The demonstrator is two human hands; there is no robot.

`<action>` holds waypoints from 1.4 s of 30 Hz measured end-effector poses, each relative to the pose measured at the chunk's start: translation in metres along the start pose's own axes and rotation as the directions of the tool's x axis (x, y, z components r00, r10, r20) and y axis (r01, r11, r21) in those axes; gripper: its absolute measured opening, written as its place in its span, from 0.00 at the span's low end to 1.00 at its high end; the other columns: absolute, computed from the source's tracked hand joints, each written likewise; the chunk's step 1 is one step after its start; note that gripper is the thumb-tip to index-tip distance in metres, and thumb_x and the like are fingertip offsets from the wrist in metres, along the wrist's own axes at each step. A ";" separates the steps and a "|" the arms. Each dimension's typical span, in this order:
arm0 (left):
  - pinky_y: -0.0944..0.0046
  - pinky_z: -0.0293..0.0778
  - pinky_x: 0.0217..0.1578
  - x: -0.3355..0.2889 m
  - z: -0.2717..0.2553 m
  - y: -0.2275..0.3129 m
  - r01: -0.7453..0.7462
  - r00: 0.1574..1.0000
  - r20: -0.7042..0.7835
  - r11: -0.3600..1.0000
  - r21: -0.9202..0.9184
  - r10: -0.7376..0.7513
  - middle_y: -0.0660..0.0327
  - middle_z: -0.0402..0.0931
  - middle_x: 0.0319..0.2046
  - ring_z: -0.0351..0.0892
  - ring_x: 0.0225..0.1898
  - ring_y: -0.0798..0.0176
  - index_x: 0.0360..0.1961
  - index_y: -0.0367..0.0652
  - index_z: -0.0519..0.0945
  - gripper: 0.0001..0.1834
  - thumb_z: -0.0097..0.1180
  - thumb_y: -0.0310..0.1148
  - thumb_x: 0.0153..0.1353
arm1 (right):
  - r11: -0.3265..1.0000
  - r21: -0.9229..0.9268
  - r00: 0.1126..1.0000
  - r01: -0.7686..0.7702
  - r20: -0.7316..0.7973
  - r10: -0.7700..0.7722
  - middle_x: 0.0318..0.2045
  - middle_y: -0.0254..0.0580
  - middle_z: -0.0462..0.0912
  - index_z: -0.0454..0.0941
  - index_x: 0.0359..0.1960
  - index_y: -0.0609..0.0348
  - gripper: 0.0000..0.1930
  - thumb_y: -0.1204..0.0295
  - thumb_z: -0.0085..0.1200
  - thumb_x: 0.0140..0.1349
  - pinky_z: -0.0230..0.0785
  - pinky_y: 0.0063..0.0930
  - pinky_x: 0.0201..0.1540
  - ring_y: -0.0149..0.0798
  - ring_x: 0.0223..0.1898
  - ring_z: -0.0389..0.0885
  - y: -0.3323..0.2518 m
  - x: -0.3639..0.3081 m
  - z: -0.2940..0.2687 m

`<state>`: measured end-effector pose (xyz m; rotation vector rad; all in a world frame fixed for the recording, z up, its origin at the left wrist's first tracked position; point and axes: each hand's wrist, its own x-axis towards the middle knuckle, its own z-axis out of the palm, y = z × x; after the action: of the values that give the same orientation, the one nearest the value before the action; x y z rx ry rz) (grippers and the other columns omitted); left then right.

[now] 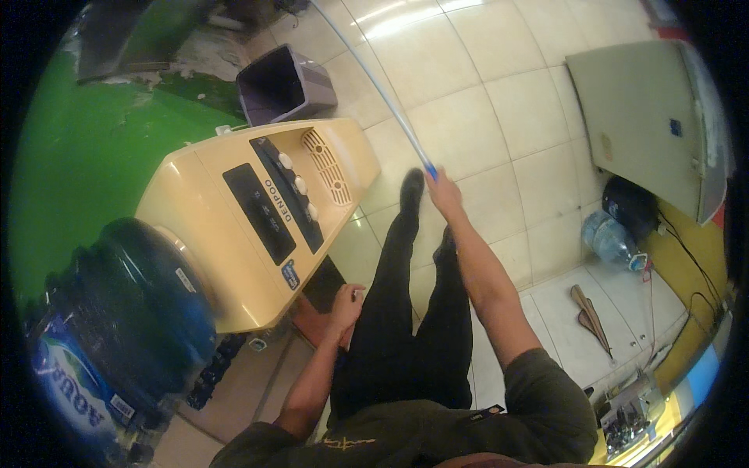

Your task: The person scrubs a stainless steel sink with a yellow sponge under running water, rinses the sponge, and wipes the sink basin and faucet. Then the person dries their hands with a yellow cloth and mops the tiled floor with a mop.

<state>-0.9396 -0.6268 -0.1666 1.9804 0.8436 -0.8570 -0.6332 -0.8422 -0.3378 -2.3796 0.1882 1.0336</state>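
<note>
My right hand is wrapped round the blue grip of a long pale-blue pole. The pole slants up and to the left over the floor and leaves the picture at the top, so its far end cannot be told. Low beside my thigh, my left hand has its fingers curled, with a small dark thing at the fingertips that is too small to name. Just left of that hand stands a cream water dispenser topped with a large blue water bottle.
A grey plastic bin stands beyond the dispenser. To the right are a grey cabinet, a clear water bottle lying on its side and a brown thin object. Pale tiles cover the floor. A green wall borders the left.
</note>
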 end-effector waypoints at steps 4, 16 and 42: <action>0.56 0.76 0.52 0.011 0.010 0.085 -0.246 0.969 0.023 0.968 -0.045 0.247 0.48 0.79 0.48 0.82 0.50 0.48 0.49 0.38 0.82 0.15 0.50 0.37 0.73 | 0.994 0.048 0.992 0.097 -0.082 -0.093 0.40 0.65 0.85 0.73 0.52 0.57 0.27 0.44 0.41 0.73 0.73 0.60 0.49 0.68 0.45 0.83 -0.099 0.047 -0.015; 0.47 0.68 0.60 0.365 0.005 0.263 -0.191 0.645 -0.738 0.977 0.093 0.197 0.43 0.73 0.60 0.69 0.63 0.42 0.53 0.37 0.78 0.17 0.50 0.35 0.69 | 0.826 -0.077 0.821 -0.558 -0.194 0.536 0.29 0.56 0.82 0.78 0.37 0.61 0.14 0.64 0.65 0.60 0.73 0.52 0.37 0.59 0.33 0.83 0.340 -0.396 0.003; 0.44 0.78 0.55 0.554 -0.242 0.187 0.320 0.775 -0.629 0.825 0.467 0.056 0.42 0.84 0.50 0.82 0.55 0.39 0.45 0.36 0.86 0.20 0.48 0.40 0.71 | 0.997 0.042 0.995 -0.067 0.073 0.064 0.32 0.64 0.84 0.76 0.46 0.58 0.25 0.45 0.51 0.69 0.74 0.58 0.41 0.66 0.37 0.84 0.002 0.062 0.015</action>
<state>-0.4234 -0.3662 -0.4249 2.8383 1.2273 -0.5432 -0.6002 -0.8308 -0.3910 -2.3062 0.2625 1.1312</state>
